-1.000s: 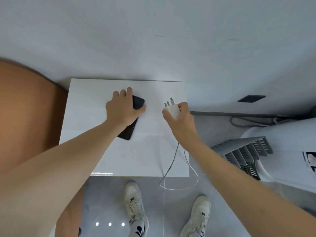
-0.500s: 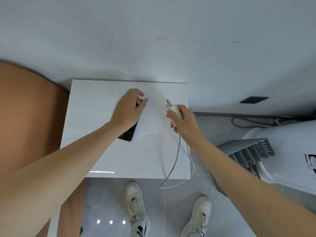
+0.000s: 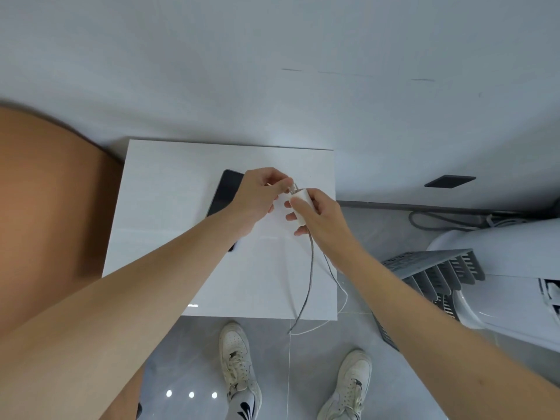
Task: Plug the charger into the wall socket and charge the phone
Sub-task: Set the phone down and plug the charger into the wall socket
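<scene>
Above white table [image 3: 169, 225], right hand [image 3: 325, 219] gripping white charger [image 3: 300, 204], left hand [image 3: 257, 198] fingers pinching its prongs

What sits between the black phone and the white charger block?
Head view: the left hand, over the black phone's right edge, its fingers pinching at the prongs of the white charger block.

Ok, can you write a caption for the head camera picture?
Both hands hold the white charger above the white table, beside the phone.
</scene>
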Motion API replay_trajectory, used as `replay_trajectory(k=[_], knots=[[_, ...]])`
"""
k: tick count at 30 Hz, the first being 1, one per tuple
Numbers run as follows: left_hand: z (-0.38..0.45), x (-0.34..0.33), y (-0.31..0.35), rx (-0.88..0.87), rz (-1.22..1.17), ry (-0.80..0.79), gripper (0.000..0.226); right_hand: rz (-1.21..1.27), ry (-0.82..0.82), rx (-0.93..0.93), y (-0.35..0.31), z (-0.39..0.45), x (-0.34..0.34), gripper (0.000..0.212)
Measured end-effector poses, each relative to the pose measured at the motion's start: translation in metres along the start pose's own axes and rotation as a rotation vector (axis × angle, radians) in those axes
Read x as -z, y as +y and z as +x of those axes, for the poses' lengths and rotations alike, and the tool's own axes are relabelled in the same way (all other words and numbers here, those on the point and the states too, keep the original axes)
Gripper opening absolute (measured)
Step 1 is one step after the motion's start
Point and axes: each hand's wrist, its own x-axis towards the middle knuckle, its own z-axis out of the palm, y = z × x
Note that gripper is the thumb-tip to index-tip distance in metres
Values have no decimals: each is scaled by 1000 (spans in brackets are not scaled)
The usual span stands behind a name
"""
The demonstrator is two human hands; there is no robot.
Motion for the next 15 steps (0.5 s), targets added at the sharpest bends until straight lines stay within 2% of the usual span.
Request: replay_trajectory(k=[6,10,15], knots=[[-5,3,-5,30,-47,81,13,73,144,-54,4,-8,25,28],[-7,-3,-6,34,-42,166,12,93,217,-152,8,-24,67,35],[-14,-47,-6,-15,-23,209,14,4,324,-177,27,-39,143,41]])
